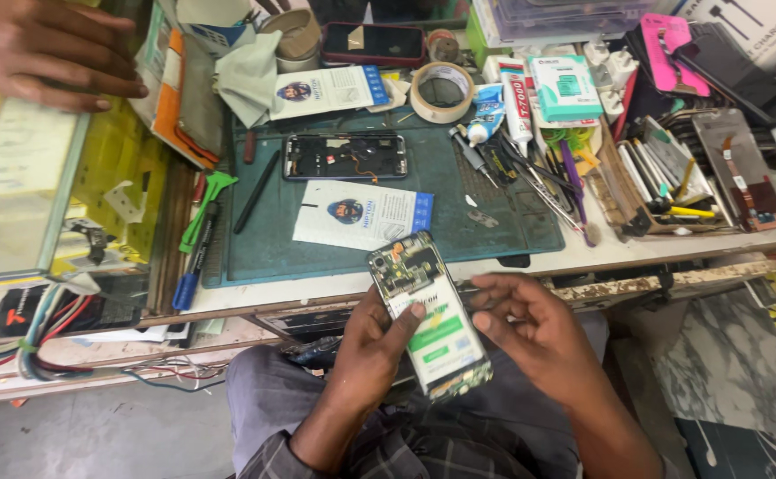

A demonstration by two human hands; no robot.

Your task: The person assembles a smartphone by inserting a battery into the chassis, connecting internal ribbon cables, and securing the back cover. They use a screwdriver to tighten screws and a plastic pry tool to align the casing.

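Observation:
My left hand grips an opened phone with its back cover off, so the circuit board and a white and green battery show; the thumb lies across the battery. My right hand hovers at the phone's right edge with curled fingers, its fingertips close to the battery. Both hands are over my lap, just in front of the workbench edge. On the dark green mat lies a second opened phone frame and a white printed packet.
Another person's hand rests at the top left on a glass case. A tape roll, glue tubes, screwdrivers, tweezers, phone parts and a wooden tray of tools crowd the bench's right side. Cables hang at the lower left.

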